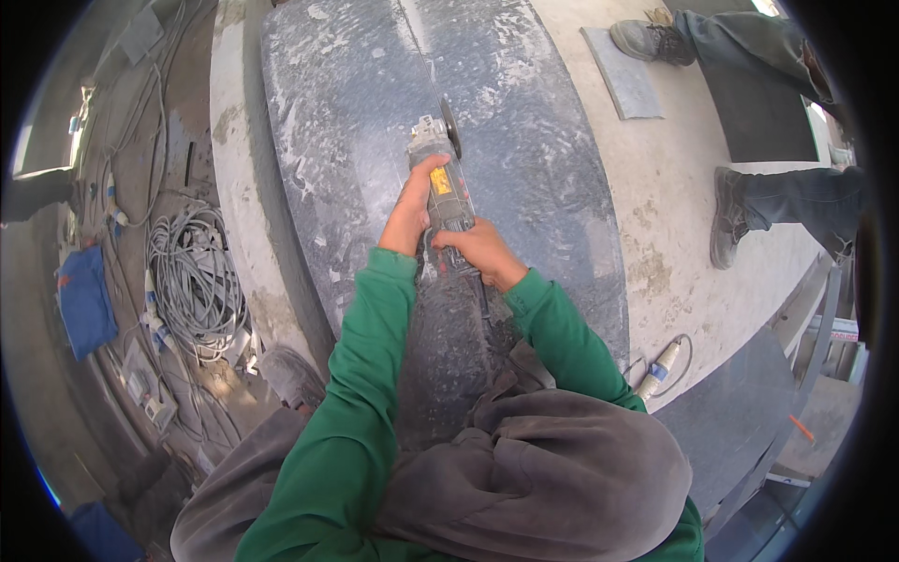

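Observation:
Both my hands grip an angle grinder point(441, 187) over a dark, dusty stone slab point(524, 187). My left hand point(410, 206) wraps the front of its body near the gear head, thumb on top. My right hand point(482, 248) is closed round the rear of the body. The thin cutting disc point(451, 128) stands upright on the right side of the head, in line with a straight groove point(421, 47) running away up the slab. Whether the disc touches the stone, or spins, I cannot tell.
Coiled grey cable point(197, 281) and a blue cloth point(84, 300) lie on the lower left floor, beyond a concrete ledge point(248, 187). Another person's legs point(787, 201) stand at the right. A small stone piece point(621, 75) and a cable connector point(660, 368) lie on that side.

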{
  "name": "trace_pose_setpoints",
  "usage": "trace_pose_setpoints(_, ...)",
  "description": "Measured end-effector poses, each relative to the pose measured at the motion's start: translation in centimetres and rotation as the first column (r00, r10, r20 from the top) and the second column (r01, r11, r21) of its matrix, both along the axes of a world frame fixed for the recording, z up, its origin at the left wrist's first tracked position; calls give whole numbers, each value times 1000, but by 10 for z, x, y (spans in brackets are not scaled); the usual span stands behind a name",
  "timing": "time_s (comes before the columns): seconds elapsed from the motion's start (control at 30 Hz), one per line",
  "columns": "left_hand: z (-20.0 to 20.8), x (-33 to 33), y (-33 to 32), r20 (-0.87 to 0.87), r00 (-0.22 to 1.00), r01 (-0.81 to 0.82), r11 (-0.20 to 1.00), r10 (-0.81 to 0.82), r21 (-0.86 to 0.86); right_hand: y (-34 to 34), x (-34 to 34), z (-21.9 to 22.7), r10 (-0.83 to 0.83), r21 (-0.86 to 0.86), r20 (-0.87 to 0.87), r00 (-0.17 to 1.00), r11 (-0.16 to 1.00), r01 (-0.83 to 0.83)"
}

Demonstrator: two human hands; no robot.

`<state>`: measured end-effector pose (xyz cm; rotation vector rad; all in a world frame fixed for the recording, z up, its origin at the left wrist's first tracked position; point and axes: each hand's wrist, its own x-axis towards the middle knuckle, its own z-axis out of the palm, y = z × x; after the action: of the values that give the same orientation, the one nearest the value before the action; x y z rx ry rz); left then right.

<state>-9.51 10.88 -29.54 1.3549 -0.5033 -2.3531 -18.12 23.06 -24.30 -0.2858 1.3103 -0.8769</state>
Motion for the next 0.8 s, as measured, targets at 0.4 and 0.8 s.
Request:
trace_pose_setpoints(0.4, 12, 6, 36, 9, 1000, 7, 1000, -7, -4, 37, 9, -3, -33, -15, 5, 999, 999, 33)
trace_pose_setpoints(0.8, 7, 3, 21, 8, 1000, 8, 1000, -8, -8, 17, 5, 7, -21, -29, -45, 999, 999, 20)
